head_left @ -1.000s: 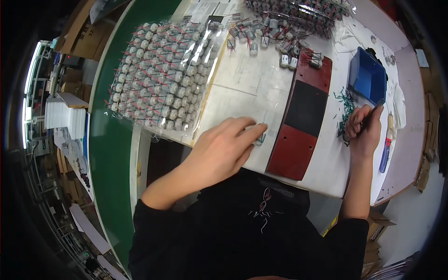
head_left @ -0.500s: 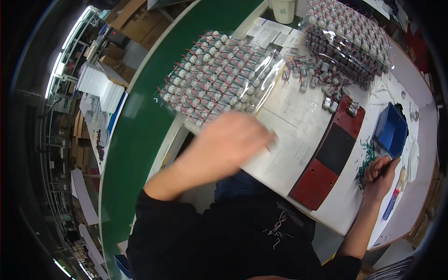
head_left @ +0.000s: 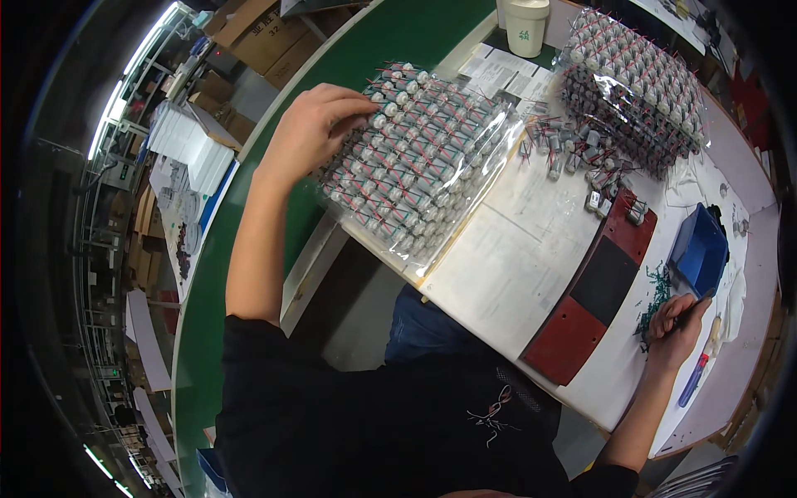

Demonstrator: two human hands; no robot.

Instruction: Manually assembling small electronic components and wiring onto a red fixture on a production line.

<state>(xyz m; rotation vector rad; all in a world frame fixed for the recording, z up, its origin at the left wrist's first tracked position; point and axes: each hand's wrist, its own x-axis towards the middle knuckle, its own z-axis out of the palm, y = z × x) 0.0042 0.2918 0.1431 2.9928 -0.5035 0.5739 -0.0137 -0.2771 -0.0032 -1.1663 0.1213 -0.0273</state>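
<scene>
My left hand (head_left: 314, 133) reaches over the left edge of a clear plastic tray (head_left: 425, 267). The tray is packed with rows of small round metal motors (head_left: 407, 158) with red and dark green wires. Thumb and fingers come together at a motor in the outer row, which they partly hide. At the right, my right hand (head_left: 679, 325) is closed beside a scatter of short green pieces (head_left: 654, 299). Something dark shows at its fingertips, too small to name.
A second stack of filled trays (head_left: 635, 83) stands at the far right, with loose motors (head_left: 581, 149) before it. A red board with a black middle (head_left: 610, 270), a blue bin (head_left: 699, 245), a screwdriver (head_left: 693, 378) and a white cup (head_left: 525, 29) are on the bench.
My left hand has swung from over the front of the bench, up and left to the tray's left edge. My right hand stays closed in nearly the same place.
</scene>
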